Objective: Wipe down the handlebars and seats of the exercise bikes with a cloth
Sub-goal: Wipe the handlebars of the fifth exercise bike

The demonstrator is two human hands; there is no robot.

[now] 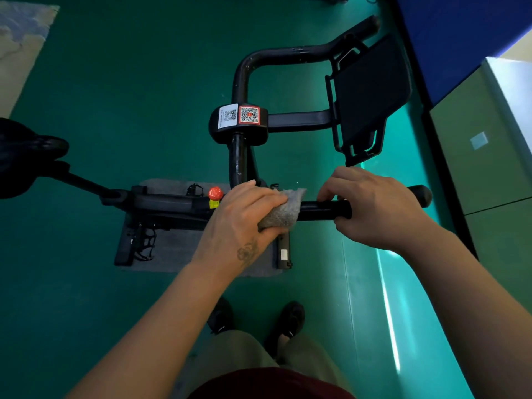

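Head view: near handlebar bar runs left-right below QR label. My left hand grip clenched round grey cloth on bar. My right hand grasps bar beside cloth, toward end cap. Unwiped length probably lies rightward.

Grey mat on green floor

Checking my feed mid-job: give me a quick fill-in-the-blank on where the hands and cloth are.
1. The left hand holds a grey ____ against the handlebar.
2. The right hand holds the ____ near its end.
3. The round knob on the frame is ____.
4. The floor is ____.

Missing: cloth; handlebar; red; green
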